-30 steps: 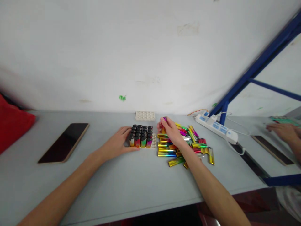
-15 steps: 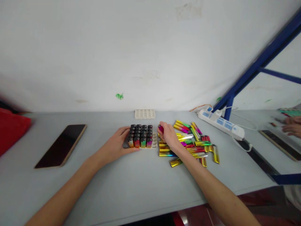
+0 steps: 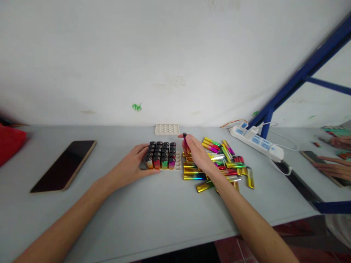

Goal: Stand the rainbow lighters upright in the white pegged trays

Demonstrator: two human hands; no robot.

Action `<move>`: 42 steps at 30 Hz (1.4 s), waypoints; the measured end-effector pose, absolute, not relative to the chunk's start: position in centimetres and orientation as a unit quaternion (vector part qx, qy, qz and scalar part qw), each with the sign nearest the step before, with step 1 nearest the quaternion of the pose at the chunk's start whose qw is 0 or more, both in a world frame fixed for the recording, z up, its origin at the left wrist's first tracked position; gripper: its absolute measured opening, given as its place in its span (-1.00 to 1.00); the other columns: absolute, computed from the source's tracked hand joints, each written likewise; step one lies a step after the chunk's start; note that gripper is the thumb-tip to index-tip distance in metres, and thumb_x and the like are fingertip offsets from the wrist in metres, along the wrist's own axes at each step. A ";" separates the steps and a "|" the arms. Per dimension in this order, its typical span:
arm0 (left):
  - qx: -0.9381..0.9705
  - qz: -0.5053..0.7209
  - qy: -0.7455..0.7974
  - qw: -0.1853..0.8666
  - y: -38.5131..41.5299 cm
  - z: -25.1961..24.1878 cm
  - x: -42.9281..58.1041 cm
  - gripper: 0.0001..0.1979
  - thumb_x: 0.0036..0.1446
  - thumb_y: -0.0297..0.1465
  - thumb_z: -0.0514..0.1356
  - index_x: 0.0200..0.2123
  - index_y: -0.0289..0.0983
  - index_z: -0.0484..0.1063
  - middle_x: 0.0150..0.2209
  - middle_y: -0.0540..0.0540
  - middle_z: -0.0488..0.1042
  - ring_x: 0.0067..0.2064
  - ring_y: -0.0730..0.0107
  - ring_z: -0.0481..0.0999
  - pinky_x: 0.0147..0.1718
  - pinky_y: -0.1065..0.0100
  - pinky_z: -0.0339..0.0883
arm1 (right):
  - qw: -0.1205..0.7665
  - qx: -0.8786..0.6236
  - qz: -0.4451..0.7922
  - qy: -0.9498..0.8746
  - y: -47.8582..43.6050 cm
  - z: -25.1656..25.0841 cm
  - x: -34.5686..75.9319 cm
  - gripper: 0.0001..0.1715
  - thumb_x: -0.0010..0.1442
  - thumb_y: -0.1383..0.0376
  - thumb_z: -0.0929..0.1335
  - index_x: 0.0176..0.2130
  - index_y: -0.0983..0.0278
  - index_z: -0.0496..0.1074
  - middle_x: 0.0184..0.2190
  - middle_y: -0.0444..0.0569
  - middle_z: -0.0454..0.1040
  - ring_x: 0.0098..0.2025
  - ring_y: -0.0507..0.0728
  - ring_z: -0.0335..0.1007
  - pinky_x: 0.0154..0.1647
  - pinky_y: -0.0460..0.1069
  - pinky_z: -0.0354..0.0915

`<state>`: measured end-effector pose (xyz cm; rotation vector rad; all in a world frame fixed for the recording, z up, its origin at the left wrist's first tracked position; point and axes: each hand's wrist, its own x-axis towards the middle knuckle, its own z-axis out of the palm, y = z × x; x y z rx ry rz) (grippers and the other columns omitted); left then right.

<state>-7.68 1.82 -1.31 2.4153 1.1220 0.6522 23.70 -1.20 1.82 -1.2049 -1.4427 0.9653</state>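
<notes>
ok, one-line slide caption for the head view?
Right hand lifts a lighter beside the filled tray, left hand bracing it.

Tray of lighters [image 3: 161,156] left of loose lighter pile [image 3: 222,166], phone [image 3: 64,165] far left.

Co-worker's hand [image 3: 333,168] cut off right

Black-capped lighters [image 3: 161,155], bodies gold, red, green and pink, fill a cream tray [image 3: 178,160]. Centre-right, a metallic rainbow pile [image 3: 222,166]. Grey counter [image 3: 153,208], black phone [image 3: 64,165], white-blue power strip [image 3: 256,142], red cloth [image 3: 9,143] far left.
</notes>
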 end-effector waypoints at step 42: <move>0.855 0.238 0.413 0.206 1.6 -1.2 -7.2 -0.06 0.19 0.42 0.42 0.33 -0.15 0.60 0.43 -0.32 0.61 0.46 -0.33 0.60 0.58 -0.25 0.45 | 0.339 -0.602 0.165 -0.704 -1.9 2.4 30.4 -0.75 0.58 0.07 0.44 0.07 0.17 0.56 -0.42 -0.17 0.54 -0.33 0.22 0.49 -0.14 0.05 0.32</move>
